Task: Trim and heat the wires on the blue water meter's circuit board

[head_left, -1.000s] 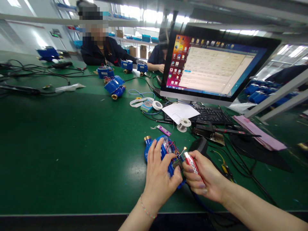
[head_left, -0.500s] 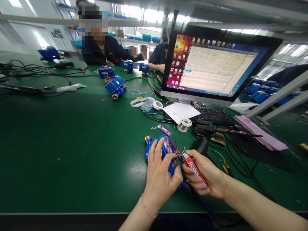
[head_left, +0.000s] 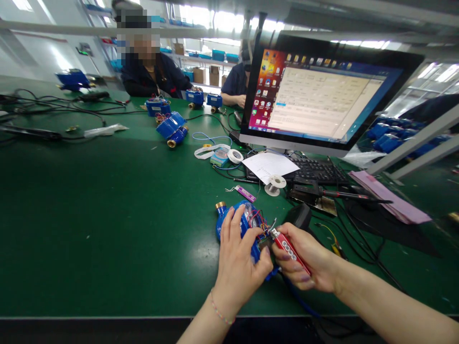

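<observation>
A blue water meter (head_left: 221,223) with a brass threaded end lies on the green bench, with thin red, yellow and white wires (head_left: 264,224) coming out of its opened housing. My left hand (head_left: 238,251) is closed over the meter, its thumb and index finger beside the wires and a small dark board (head_left: 264,243). In my right hand (head_left: 308,260) is a red lighter (head_left: 289,248), its metal top right by the wire ends. I cannot make out a flame. My left palm and fingers hide much of the meter.
Behind the meter lie a purple lighter-sized packet (head_left: 245,193), a solder spool (head_left: 275,185) and a paper sheet (head_left: 269,166) over the keyboard (head_left: 315,171). A monitor (head_left: 322,100) stands beyond. A soldering iron (head_left: 353,196) rests rightward. More blue meters (head_left: 172,128) stand near two co-workers.
Both my hands keep almost the same place at the meter. Across the bench, a co-worker's gloved hand has drawn back left, and the blue meter near it has shifted slightly right.
</observation>
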### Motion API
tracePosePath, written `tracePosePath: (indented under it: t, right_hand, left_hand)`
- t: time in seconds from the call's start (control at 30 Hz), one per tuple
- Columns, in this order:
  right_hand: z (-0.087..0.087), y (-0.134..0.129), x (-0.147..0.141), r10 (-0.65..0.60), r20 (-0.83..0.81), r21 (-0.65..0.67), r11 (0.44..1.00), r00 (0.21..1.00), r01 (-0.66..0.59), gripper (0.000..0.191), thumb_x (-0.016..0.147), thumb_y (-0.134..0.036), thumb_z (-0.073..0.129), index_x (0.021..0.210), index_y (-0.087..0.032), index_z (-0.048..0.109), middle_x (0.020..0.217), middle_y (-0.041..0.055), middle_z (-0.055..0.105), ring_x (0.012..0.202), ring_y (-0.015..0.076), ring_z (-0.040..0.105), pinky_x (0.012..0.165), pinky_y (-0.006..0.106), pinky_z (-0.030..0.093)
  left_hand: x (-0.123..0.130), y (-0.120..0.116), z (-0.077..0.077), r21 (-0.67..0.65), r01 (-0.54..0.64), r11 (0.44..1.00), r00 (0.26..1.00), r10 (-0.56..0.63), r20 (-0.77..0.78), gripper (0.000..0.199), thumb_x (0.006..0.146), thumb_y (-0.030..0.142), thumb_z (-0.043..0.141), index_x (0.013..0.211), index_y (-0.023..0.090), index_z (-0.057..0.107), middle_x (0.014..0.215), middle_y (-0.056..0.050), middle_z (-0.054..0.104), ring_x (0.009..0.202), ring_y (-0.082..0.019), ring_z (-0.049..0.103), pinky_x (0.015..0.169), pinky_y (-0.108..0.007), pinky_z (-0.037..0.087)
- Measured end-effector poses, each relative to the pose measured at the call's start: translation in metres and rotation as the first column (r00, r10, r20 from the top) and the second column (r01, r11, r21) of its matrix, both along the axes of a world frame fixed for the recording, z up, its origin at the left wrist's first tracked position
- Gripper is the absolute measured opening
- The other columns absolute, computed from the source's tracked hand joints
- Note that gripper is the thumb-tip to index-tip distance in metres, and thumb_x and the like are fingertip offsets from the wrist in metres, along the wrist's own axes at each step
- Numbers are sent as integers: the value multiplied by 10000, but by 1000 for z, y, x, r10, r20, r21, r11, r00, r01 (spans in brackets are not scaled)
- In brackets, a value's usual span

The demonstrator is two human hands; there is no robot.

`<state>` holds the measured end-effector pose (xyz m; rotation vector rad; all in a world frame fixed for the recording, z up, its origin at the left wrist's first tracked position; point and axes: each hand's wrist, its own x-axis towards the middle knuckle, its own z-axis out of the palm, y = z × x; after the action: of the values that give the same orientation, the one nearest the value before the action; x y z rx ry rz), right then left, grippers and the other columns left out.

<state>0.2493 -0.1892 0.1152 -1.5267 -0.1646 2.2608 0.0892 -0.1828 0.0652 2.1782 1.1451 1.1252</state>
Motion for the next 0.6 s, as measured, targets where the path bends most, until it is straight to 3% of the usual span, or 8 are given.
tracePosePath:
  t: [0.23,0.6]
  right_hand:
    - [-1,-4,0,-22,-16,14,1000,1000,22,721,918,-629,109,464,-148,397,359,-22,222,255,71,205,243,143,131]
    - [0,-2,-1,-20,-15,7,1000,1000,20,665,920,-507,87,463,-147,409,366,-17,222,257,75,199,235,147,144]
  left_hand:
    - [0,0,-1,-6,-2,1000,1000,2,5,259,807,226,475,1047,220,573,1476,-72,228,1386,-279,164,1107,-560,235]
    - [0,0,-2,-1,-1,1000,1000,1,1,258,810,229,470,1050,227,563,1478,-70,224,1387,-270,156,1114,-546,227]
